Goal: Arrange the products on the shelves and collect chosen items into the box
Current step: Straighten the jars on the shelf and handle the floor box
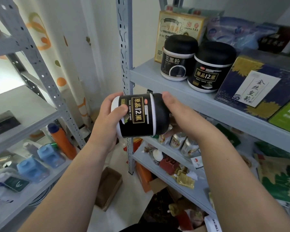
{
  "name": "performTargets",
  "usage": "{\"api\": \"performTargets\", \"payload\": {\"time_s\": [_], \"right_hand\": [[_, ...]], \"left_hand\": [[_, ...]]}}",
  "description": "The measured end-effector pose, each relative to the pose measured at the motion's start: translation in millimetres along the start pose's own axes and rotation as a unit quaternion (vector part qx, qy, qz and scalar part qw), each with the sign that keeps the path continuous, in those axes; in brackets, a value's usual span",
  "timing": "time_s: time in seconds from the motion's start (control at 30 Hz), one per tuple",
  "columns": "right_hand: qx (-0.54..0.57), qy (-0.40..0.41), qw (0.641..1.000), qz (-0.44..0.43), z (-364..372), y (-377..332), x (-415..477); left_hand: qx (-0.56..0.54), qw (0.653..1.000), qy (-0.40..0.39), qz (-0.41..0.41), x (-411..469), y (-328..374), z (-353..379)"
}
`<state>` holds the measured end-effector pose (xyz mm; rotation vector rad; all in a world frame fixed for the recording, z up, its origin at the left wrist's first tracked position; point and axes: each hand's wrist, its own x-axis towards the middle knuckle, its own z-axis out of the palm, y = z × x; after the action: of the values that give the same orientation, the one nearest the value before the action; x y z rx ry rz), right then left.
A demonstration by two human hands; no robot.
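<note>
While the jar [141, 114] lies sideways in both hands, the stuff around it is pretty packed. Right behind it runs the grey shelf [157, 81]. Two more black-lidded tubs stand on it, the left tub [177, 59] and the right tub [211, 67], touching each other. The right one has the same label as the held one. A yellow box [177, 25] stands behind them. Just to their right lies a navy box [258, 86], with a green box [288, 118] beside it. The rack's post [124, 47] is directly behind the jar's white end. One level down there's a row of cans [179, 139], partly hidden by the right hand [179, 113]. An open cardboard box [109, 186] sits on the floor below. Off to the left, another rack holds an orange bottle [62, 141] and blue bottles [50, 154].

The jar itself has its black lid pointing right, its white base pointing left, and a black label with gold lettering facing up at the camera. The left hand [105, 121] wraps the base end, thumb over the label. The right hand cups the lid, thumb on top. It's in the air, in front of and a bit below the shelf's edge.
</note>
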<state>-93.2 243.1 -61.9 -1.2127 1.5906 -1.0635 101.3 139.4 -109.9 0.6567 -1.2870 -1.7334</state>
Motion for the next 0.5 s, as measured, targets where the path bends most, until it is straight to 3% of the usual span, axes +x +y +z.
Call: {"api": "performTargets", "payload": {"time_s": [0.07, 0.17, 0.27, 0.33, 0.43, 0.5], "right_hand": [[-0.029, -0.003, 0.999, -0.018, -1.3, 1.8, 0.4], [0.026, -0.004, 0.998, -0.059, -5.0, 3.4, 2.2], [0.067, 0.005, 0.998, -0.002, -0.7, 0.5, 6.7], [0.04, 0.015, 0.999, -0.013, 1.2, 3.4, 7.0], [-0.04, 0.042, 0.993, -0.102, 4.4, 1.0, 2.1], [-0.084, 0.071, 0.988, -0.104, 8.1, 1.9, 5.2]], "left_hand": [[-0.012, 1.0, -0.001, -0.002, 1.0, -0.2, 2.3], [-0.04, 0.999, 0.004, -0.009, 4.2, -0.1, 2.1], [-0.037, 0.999, 0.0, -0.022, 6.5, -2.2, 4.3], [-0.044, 0.998, 0.007, -0.032, 7.2, -4.3, 6.3], [-0.074, 0.995, 0.012, -0.068, 7.8, -8.3, 6.2], [-0.077, 0.992, 0.011, -0.102, 7.1, -11.6, 4.6]]}}
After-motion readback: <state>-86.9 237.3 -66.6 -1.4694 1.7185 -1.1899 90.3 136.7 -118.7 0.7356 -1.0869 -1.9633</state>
